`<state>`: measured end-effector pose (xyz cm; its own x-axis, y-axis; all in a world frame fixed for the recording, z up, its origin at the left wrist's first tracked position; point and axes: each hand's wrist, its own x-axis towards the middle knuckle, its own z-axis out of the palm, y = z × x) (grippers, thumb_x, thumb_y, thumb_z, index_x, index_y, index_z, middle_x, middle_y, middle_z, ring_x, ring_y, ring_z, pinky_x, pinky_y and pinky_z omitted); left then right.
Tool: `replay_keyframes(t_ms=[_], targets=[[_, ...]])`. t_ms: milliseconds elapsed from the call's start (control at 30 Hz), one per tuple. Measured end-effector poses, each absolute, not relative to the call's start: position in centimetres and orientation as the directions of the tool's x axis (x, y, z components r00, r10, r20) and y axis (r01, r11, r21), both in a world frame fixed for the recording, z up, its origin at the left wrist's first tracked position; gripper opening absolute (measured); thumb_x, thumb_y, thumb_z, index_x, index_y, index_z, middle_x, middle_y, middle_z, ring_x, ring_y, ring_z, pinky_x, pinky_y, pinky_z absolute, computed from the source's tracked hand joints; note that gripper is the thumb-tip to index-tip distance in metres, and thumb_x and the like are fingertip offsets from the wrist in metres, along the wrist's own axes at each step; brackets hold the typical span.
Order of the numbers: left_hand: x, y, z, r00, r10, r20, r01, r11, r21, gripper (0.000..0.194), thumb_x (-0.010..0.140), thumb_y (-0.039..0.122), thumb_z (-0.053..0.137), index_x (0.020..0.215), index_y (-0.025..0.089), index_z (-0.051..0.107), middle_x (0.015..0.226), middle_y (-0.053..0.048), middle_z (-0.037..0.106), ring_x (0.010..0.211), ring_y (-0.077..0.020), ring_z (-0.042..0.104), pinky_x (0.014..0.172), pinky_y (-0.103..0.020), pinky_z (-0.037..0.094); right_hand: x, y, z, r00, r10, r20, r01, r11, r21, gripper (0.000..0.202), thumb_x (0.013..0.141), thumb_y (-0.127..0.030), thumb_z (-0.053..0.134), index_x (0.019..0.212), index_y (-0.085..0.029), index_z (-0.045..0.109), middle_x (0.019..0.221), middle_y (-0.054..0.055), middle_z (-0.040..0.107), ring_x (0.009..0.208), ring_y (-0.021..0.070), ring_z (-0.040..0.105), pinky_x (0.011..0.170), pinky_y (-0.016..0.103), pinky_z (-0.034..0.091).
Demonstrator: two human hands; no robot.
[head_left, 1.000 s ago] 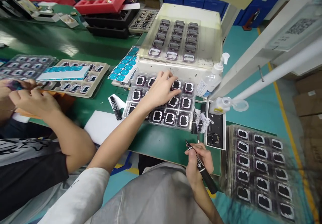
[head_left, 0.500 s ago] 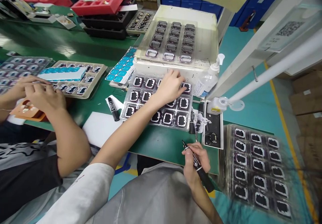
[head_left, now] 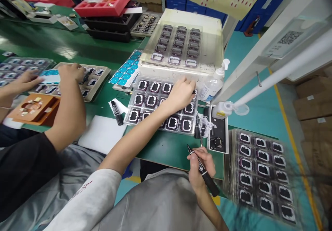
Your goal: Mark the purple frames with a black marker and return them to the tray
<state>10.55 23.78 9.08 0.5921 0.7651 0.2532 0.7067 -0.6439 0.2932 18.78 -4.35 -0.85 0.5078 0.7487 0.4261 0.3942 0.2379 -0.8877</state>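
Observation:
My left hand (head_left: 181,94) reaches over a clear plastic tray (head_left: 155,125) of square black frames with pale inner edges. Its fingers are bent and closed around a square black frame (head_left: 195,93) in the back right pocket, which they partly hide. My forearm covers some of the middle pockets. In my right hand (head_left: 201,165) is a black marker (head_left: 209,182), held low in front of the table edge. The marker is uncapped, and its dark tip points up and left toward the tray, without touching anything.
A pump bottle (head_left: 212,85) and a shallow box (head_left: 220,134) stand right of the tray. Another marker (head_left: 116,112) lies on the left. Stacked trays (head_left: 261,168) sit lower right. On the left, a co-worker's hands (head_left: 71,72) work over a beige tray (head_left: 100,82).
My left hand has shifted slightly right and down at the tray's back right corner. My right hand keeps the marker nearly still. The co-worker's nearer hand has moved right and up, uncovering an orange box.

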Motion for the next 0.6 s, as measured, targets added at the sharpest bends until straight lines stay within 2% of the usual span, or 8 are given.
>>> replay_keyframes(t_ms=[100, 167, 233, 300, 367, 433, 533, 600], targets=[[10.7, 23.5, 8.9, 0.57, 0.773, 0.278, 0.658, -0.632, 0.409, 0.025, 0.103, 0.004, 0.073, 0.126, 0.013, 0.073, 0.123, -0.016, 0.083, 0.13, -0.0378, 0.073, 0.115, -0.051, 0.06, 18.7, -4.3, -1.0, 0.541, 0.738, 0.403, 0.364, 0.226, -0.903, 0.013, 0.088, -0.028, 0.076, 0.098, -0.035, 0.07, 0.079, -0.005, 0.077, 0.067, 0.0255, 0.077, 0.055, 0.042, 0.067], [10.3, 23.2, 8.7, 0.581, 0.75, 0.317, 0.567, -0.652, 0.503, 0.021, 0.105, 0.004, 0.067, 0.12, 0.016, 0.075, 0.12, -0.013, 0.083, 0.124, -0.0345, 0.076, 0.112, -0.049, 0.062, 18.7, -4.3, -1.1, 0.556, 0.731, 0.395, 0.346, 0.228, -0.91, 0.013, 0.087, -0.03, 0.076, 0.097, -0.036, 0.071, 0.077, -0.006, 0.076, 0.067, 0.0265, 0.077, 0.054, 0.043, 0.066], [9.2, 22.1, 8.8, 0.564, 0.738, 0.372, 0.451, -0.652, 0.61, 0.015, 0.108, 0.01, 0.065, 0.113, 0.018, 0.076, 0.117, -0.011, 0.083, 0.118, -0.0305, 0.078, 0.109, -0.046, 0.065, 18.7, -4.3, -1.1, 0.558, 0.732, 0.391, 0.336, 0.232, -0.913, 0.013, 0.087, -0.03, 0.078, 0.097, -0.037, 0.071, 0.074, -0.006, 0.075, 0.068, 0.0278, 0.077, 0.053, 0.044, 0.066], [7.4, 20.1, 9.0, 0.478, 0.791, 0.382, 0.334, -0.566, 0.754, 0.01, 0.11, 0.021, 0.067, 0.115, 0.019, 0.075, 0.117, -0.009, 0.081, 0.112, -0.0262, 0.078, 0.1, -0.041, 0.07, 18.8, -4.4, -1.2, 0.558, 0.735, 0.384, 0.331, 0.227, -0.916, 0.014, 0.087, -0.03, 0.078, 0.098, -0.037, 0.072, 0.073, -0.006, 0.074, 0.068, 0.028, 0.078, 0.054, 0.044, 0.066], [5.1, 17.3, 9.3, 0.385, 0.882, 0.271, 0.207, -0.369, 0.906, 0.016, 0.111, 0.033, 0.07, 0.119, 0.021, 0.073, 0.117, -0.007, 0.079, 0.102, -0.0218, 0.079, 0.085, -0.034, 0.073, 18.8, -4.4, -1.2, 0.561, 0.736, 0.379, 0.332, 0.219, -0.917, 0.014, 0.088, -0.029, 0.077, 0.1, -0.036, 0.072, 0.073, -0.005, 0.075, 0.068, 0.0279, 0.078, 0.054, 0.044, 0.067], [2.9, 14.0, 9.3, 0.345, 0.935, 0.082, 0.098, -0.123, 0.988, 0.024, 0.108, 0.043, 0.077, 0.12, 0.022, 0.073, 0.111, -0.004, 0.077, 0.089, -0.0189, 0.08, 0.077, -0.033, 0.075, 18.8, -4.5, -1.1, 0.555, 0.738, 0.383, 0.345, 0.214, -0.914, 0.014, 0.088, -0.029, 0.076, 0.1, -0.036, 0.072, 0.073, -0.005, 0.075, 0.07, 0.0286, 0.08, 0.054, 0.045, 0.068], [0.6, 9.1, 8.4, 0.361, 0.921, -0.146, -0.055, 0.177, 0.983, 0.032, 0.102, 0.043, 0.086, 0.125, 0.022, 0.077, 0.105, -0.002, 0.078, 0.08, -0.0176, 0.082, 0.078, -0.033, 0.076, 18.8, -4.6, -1.0, 0.54, 0.745, 0.391, 0.365, 0.211, -0.907, 0.013, 0.087, -0.028, 0.076, 0.098, -0.035, 0.072, 0.074, -0.004, 0.076, 0.073, 0.0293, 0.081, 0.056, 0.046, 0.069], [0.1, 6.5, 7.0, 0.372, 0.889, -0.265, -0.131, 0.333, 0.934, 0.039, 0.1, 0.042, 0.091, 0.132, 0.022, 0.078, 0.11, -0.005, 0.08, 0.086, -0.0201, 0.086, 0.082, -0.035, 0.076, 18.8, -4.6, -1.0, 0.542, 0.742, 0.395, 0.37, 0.212, -0.905, 0.015, 0.088, -0.027, 0.076, 0.099, -0.036, 0.073, 0.075, -0.005, 0.076, 0.073, 0.0294, 0.081, 0.057, 0.048, 0.07]])
